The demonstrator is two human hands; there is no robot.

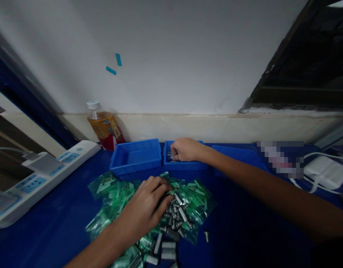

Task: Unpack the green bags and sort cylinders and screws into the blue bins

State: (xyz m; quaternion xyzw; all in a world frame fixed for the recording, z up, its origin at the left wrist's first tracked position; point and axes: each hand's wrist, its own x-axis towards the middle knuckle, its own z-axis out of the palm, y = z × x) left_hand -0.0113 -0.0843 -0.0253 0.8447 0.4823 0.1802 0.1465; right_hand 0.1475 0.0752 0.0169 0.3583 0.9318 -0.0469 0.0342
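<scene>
My left hand (149,203) lies palm down on a heap of small silver metal cylinders (177,216), fingers curled over them. The cylinders rest on a pile of green plastic bags (196,197) on the blue table. My right hand (185,149) reaches forward into the middle blue bin (168,163), fingers pinched together above a few metal pieces lying inside it. What the fingers hold is too small to make out. A second blue bin (135,158) stands just left of it.
A drink bottle (104,126) with amber liquid stands by the wall behind the bins. A white power strip (48,171) lies at the left. White cables and an adapter (324,171) sit at the right. A third blue bin (238,154) stands right of the middle one.
</scene>
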